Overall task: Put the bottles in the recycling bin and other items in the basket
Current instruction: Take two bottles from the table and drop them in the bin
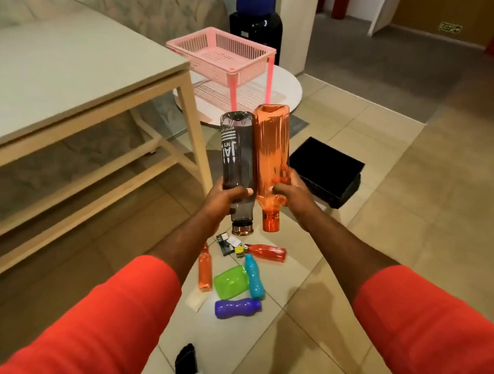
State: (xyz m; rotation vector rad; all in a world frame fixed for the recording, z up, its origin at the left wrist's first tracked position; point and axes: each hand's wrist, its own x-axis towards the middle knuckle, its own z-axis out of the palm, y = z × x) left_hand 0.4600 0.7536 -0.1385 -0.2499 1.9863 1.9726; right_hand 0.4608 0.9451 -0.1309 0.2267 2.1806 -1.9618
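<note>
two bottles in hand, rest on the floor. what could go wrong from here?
1. Each hand (left hand, right hand) grips low near the neck, so the grey bottle or orange bottle might tip or slip.
2. Loose bottles on the floor, like the purple bottle, are a likely trip hazard.

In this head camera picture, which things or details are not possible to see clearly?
- Inside of the black open box: too dark to tell whether it holds anything.
- Small black and yellow items on the floor: too small, partly behind the dark grey transparent bottle.
- Right hand fingers: seen only through the orange transparent bottle.
- Black object near the bottom edge: blurred, kind unclear.
</note>
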